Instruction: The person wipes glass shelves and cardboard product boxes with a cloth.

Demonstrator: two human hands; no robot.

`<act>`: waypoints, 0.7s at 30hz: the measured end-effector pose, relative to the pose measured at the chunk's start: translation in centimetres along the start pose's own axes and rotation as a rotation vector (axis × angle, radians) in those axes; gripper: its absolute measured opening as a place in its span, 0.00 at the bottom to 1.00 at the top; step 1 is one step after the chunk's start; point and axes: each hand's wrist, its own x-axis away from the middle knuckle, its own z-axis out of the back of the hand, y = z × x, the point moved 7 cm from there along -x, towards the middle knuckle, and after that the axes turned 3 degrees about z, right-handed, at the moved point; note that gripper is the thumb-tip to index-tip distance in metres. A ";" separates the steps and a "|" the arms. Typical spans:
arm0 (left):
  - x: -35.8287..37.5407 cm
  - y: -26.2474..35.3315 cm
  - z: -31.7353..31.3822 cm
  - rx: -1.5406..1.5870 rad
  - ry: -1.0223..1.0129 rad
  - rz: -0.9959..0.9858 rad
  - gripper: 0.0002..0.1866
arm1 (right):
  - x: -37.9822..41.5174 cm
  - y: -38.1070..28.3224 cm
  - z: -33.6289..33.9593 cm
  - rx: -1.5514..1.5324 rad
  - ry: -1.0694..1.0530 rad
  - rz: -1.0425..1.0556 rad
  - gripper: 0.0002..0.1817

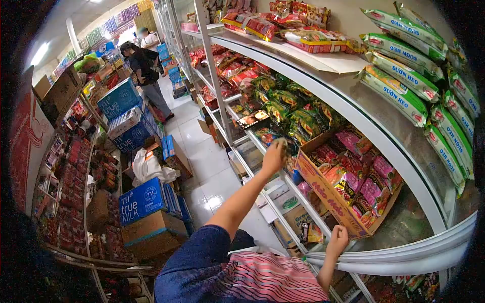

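My left hand (275, 157) reaches far forward over the shelf's front rail, its fingers closed; what they hold is too small to make out. Green noodle packets (303, 123) lie just beyond it. To its right stands an open cardboard carton (328, 199), tilted in this view and filled with pink and red noodle packets (366, 189). Nearer my body, my right hand (337, 243) has its fingers curled in, right at the carton's near corner. Its palm side is hidden.
Blue milk cartons (141, 202) are stacked along the aisle at left, with a white bag (154, 164) among them. Two people (146, 70) stand farther down the tiled aisle (207, 177). Green-and-white bags (399, 96) hang over the right of the upper shelf, beside red packs (318, 40).
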 end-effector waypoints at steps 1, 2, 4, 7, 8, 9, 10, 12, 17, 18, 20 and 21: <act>-0.9 -0.8 -0.3 -0.044 0.029 -0.017 0.28 | 0.1 -0.6 -0.1 -0.029 -0.014 -0.036 0.07; -1.3 -0.4 0.3 -0.052 -0.019 -0.024 0.26 | 0.2 -0.5 -0.1 -0.042 -0.028 -0.096 0.07; -1.0 -0.1 0.4 -0.088 0.027 -0.061 0.20 | -0.3 1.7 -1.0 -0.077 -0.012 -0.051 0.07; 1.8 2.7 0.2 -0.069 0.024 -0.158 0.16 | 0.1 1.8 -0.4 -0.042 -0.054 -0.045 0.08; 3.3 4.1 0.4 -0.027 0.046 -0.197 0.15 | 0.2 1.9 -0.3 -0.027 -0.047 -0.048 0.08; 4.9 5.4 0.5 0.007 0.075 -0.233 0.15 | 0.1 1.8 -0.4 -0.020 -0.047 -0.047 0.08; 6.3 6.5 0.3 0.015 0.053 -0.233 0.15 | 0.1 1.0 -0.4 -0.055 -0.044 -0.054 0.08; 9.0 8.7 -0.4 0.137 -0.072 -0.170 0.14 | 0.3 0.7 0.0 0.004 -0.048 -0.069 0.07; 14.9 17.3 -3.4 0.154 -0.540 -0.230 0.14 | -0.3 1.3 -0.3 -0.140 0.011 0.070 0.06; 16.4 19.0 -3.4 0.230 -0.436 -0.331 0.15 | -0.4 2.5 -0.3 -0.168 -0.065 -0.036 0.08; 16.6 20.3 -2.8 0.301 -0.319 -0.435 0.15 | -0.5 1.7 0.1 -0.131 -0.038 0.006 0.08; 16.5 21.0 -2.0 0.350 -0.274 -0.542 0.15 | -0.7 1.7 0.1 -0.109 -0.029 0.025 0.07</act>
